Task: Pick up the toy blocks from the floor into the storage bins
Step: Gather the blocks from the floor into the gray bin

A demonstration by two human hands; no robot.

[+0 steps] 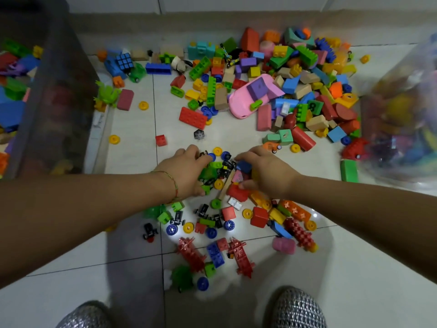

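Toy blocks lie scattered over the white tiled floor, with a big heap (295,74) at the back right around a pink toy car (250,95). My left hand (186,170) and right hand (264,171) reach down side by side onto a small pile (222,171) of green, black, blue and red pieces at the centre. Both hands cup the pile from either side, fingers curled round the pieces. More blocks and wheels (212,223) lie just below the hands. A dark translucent storage bin (54,102) holding blocks stands at the left.
A clear plastic bag (402,129) filled with toys sits at the right edge. My two feet in grey slippers (295,308) are at the bottom. A wall base runs along the back. Loose yellow wheels (114,139) dot the floor between bin and pile.
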